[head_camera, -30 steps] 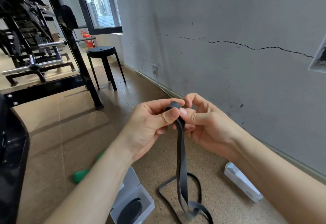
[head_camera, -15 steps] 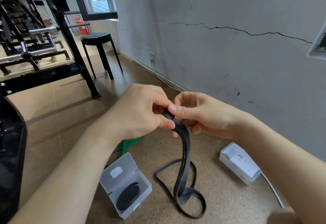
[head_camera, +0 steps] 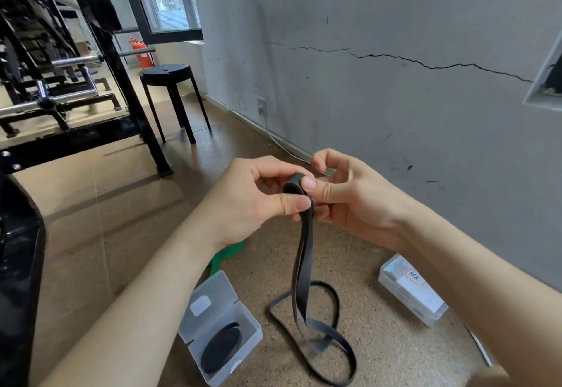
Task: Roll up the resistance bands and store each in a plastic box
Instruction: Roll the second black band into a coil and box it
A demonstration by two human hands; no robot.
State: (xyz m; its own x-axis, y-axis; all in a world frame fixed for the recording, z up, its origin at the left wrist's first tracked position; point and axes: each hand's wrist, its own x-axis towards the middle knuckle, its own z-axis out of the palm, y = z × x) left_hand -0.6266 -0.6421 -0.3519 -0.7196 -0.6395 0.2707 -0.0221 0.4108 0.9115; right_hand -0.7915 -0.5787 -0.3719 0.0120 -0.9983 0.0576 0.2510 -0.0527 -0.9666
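Open plastic box (head_camera: 223,287) on floor, rolled band (head_camera: 221,345) inside. Left hand (head_camera: 252,201) pinches coiled end of black resistance band (head_camera: 304,258); right hand (head_camera: 355,204) pinches same coil from opposite side. Loose tail hangs to floor. Closed labelled box (head_camera: 410,290) at right.

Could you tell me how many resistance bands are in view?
3: a black band between left hand and right hand, a rolled band in the open box, a green band on the floor. The closed box may hide another.
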